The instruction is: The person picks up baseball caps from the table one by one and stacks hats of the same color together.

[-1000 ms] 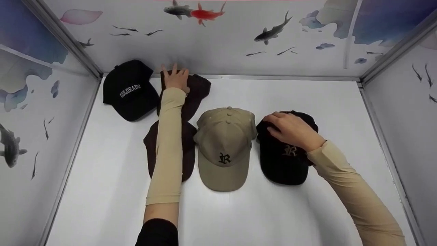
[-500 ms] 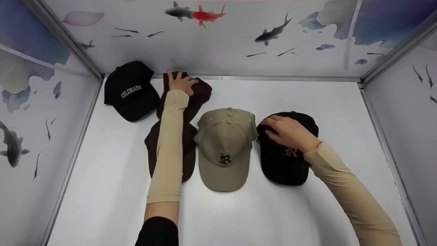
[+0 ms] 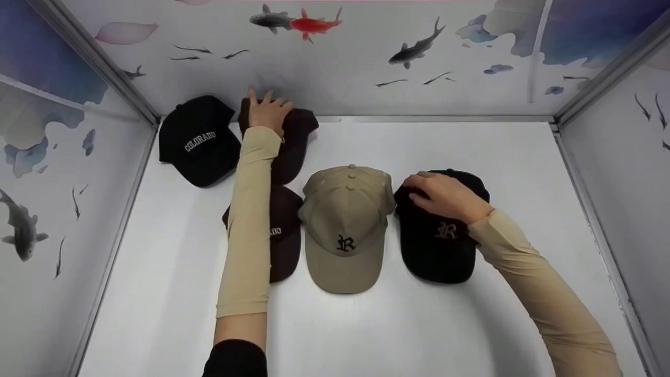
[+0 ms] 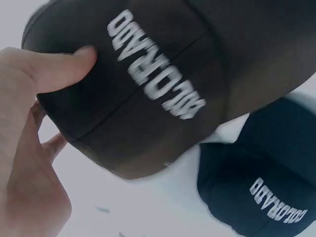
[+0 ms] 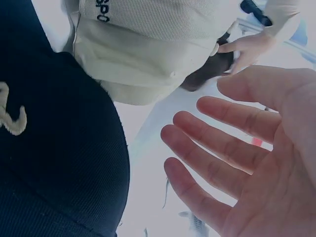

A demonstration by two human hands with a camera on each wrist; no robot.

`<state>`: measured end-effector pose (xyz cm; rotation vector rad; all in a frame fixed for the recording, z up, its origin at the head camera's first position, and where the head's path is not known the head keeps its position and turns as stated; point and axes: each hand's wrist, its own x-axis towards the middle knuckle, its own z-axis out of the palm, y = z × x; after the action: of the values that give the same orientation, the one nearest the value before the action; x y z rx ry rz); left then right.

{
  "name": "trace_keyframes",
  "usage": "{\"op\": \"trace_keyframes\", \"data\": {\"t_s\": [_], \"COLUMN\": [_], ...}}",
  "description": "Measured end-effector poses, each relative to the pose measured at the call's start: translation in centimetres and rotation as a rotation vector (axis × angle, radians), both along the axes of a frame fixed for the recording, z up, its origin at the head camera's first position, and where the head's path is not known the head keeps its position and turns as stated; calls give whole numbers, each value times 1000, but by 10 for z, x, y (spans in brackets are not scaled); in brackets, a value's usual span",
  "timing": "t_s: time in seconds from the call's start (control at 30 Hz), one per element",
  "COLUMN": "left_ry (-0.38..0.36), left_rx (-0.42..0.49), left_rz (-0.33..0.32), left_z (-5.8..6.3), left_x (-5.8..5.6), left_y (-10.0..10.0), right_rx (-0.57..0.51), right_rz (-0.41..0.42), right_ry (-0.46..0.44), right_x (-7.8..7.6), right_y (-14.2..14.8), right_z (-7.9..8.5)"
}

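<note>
At the back left, my left hand (image 3: 268,112) grips the crown of a dark maroon baseball cap (image 3: 294,149). The left wrist view shows the thumb on the cap's front, beside white COLORADO lettering, and fingers behind its edge. A black COLORADO cap (image 3: 193,144) lies to its left. My right hand (image 3: 445,196) hovers over a black cap (image 3: 437,262) with a light R emblem. Its fingers are loosely extended and apart from the cap (image 5: 64,138) in the right wrist view. Between the hands lies a tan cap (image 3: 343,209) with a dark R emblem.
A second maroon cap (image 3: 286,251) lies below the gripped one, partly hidden by my left forearm. White panels printed with fish (image 3: 419,50) wall in the white table (image 3: 356,335) at the back and both sides.
My left hand has shifted slightly back and left, and the maroon cap has moved with it. Lettering on the lower maroon cap now shows beside the sleeve. My right hand has barely moved.
</note>
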<state>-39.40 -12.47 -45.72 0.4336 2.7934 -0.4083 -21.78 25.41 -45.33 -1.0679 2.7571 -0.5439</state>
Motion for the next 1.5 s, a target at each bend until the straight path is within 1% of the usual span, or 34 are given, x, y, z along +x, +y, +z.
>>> {"op": "trace_keyframes", "data": {"t_s": [0.07,0.17,0.3,0.43,0.5,0.57,0.63,0.73,0.77,0.83,0.93,1.03,1.13,1.2,1.3,1.43,1.5], "left_ry": [42,72,70,58,26,-28,-90,-170,-186,-215,-273,-323,-339,-328,-292,-222,-191], "left_rx": [44,142,276,392,469,556,619,638,636,620,628,657,712,751,821,907,929], "left_rz": [-2,-9,-13,16,49,84,121,174,191,202,182,111,62,44,38,38,42], "left_z": [9,18,23,25,30,36,44,53,56,60,65,69,71,73,78,87,93], "left_x": [-2,-3,-1,3,4,5,6,9,11,14,17,19,20,21,23,28,31], "left_y": [-3,-8,-17,-26,-30,-34,-37,-43,-46,-51,-56,-58,-59,-61,-63,-63,-63], "right_rx": [-21,-68,-122,-148,-156,-164,-169,-175,-175,-176,-176,-182,-187,-186,-185,-192,-195], "right_rz": [3,7,2,8,11,11,7,4,5,8,10,6,3,3,3,2,3], "right_ry": [-34,-90,-138,-153,-156,-157,-162,-162,-164,-163,-161,-145,-134,-134,-138,-128,-117], "right_x": [-4,-9,-14,-16,-15,-15,-14,-14,-14,-14,-15,-16,-17,-16,-16,-17,-18], "right_y": [3,8,15,18,18,19,19,20,20,20,19,20,19,18,17,18,19], "right_z": [0,2,3,1,1,1,1,1,1,1,2,3,6,8,10,12,12]}}
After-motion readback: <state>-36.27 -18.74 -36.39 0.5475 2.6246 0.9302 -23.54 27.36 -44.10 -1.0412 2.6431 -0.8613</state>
